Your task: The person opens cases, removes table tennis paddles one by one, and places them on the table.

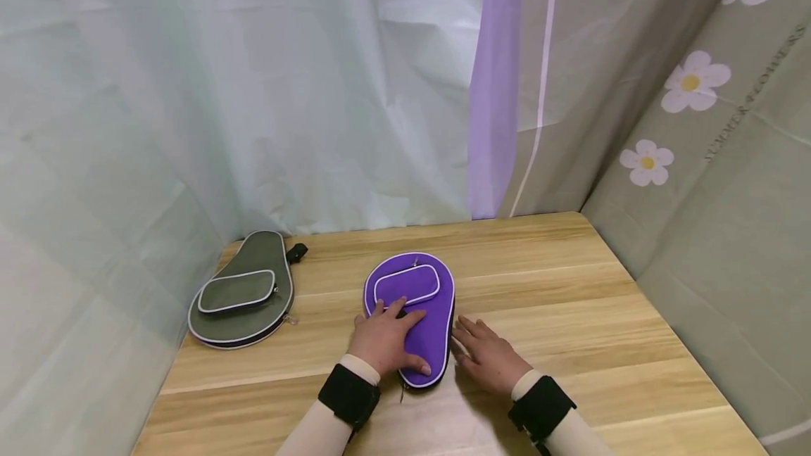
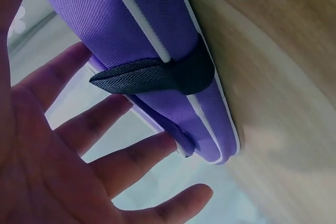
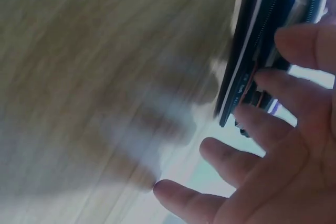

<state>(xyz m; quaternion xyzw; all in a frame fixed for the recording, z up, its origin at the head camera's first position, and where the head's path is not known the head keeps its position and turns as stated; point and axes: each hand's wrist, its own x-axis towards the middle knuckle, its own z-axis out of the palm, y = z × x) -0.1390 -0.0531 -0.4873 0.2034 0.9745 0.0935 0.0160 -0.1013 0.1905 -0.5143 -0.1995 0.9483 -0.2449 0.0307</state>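
A purple padded paddle case (image 1: 434, 340) with white piping and a front pocket (image 1: 407, 283) lies on the table, its wide end away from me. My left hand (image 1: 383, 340) rests over its left side, fingers spread and thumb across the narrow part. In the left wrist view a black fabric loop (image 2: 194, 72) sits on the case's edge near those fingers. Just right of the case is my right hand (image 1: 491, 357), fingers extended toward its side. The right wrist view has the black zipper (image 3: 271, 11) parted, with the contents hard to make out.
A grey-green paddle case (image 1: 243, 315) with a pocket and a black strap (image 1: 296, 252) lies at the left of the wooden table (image 1: 570, 287). Pale curtains (image 1: 329, 90) stand behind and along both sides of the table.
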